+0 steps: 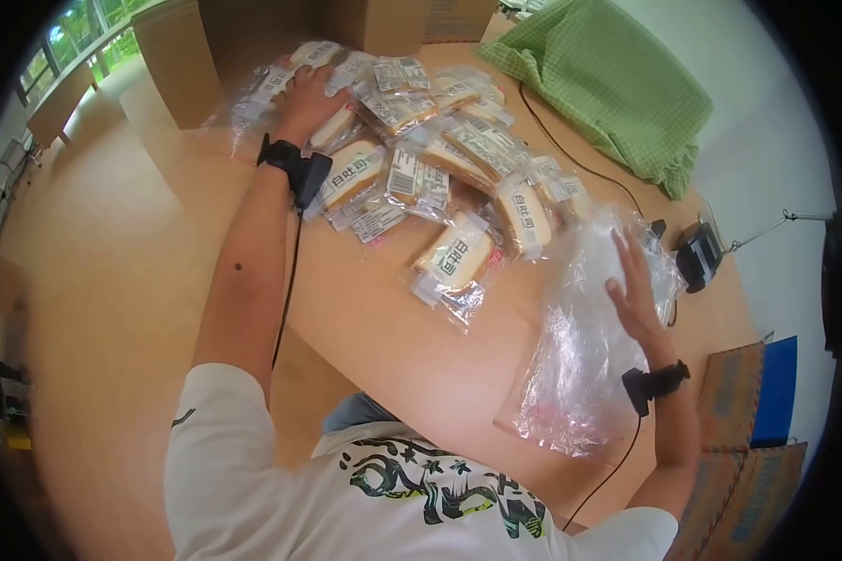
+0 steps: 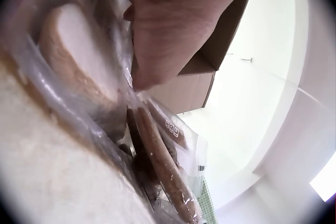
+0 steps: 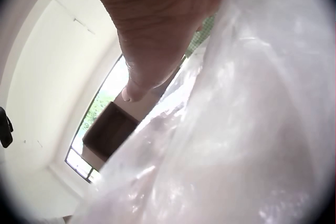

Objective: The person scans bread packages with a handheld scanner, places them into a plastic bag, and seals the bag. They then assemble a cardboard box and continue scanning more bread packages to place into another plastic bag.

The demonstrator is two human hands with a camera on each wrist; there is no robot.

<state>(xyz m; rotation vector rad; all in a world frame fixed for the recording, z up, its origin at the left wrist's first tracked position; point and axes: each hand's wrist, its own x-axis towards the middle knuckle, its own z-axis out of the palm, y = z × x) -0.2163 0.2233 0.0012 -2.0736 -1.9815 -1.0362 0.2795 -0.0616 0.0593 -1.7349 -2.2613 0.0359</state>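
Observation:
Several clear packets of sliced white toast lie heaped on the table, with printed labels and barcodes showing. My left hand rests on the left end of the heap, fingers spread over the packets there. The left wrist view has that hand above wrapped bread, its fingertips mostly hidden. On the right side of the table lies a large crumpled clear plastic bag. My right hand lies along the bag's right part with fingers extended and thumb apart. In the right wrist view the bag fills much of the picture.
An open cardboard box stands behind the heap. A green checked cloth covers something at the back right, with a black cable running in front of it. A black device sits at the table's right edge, cartons beyond.

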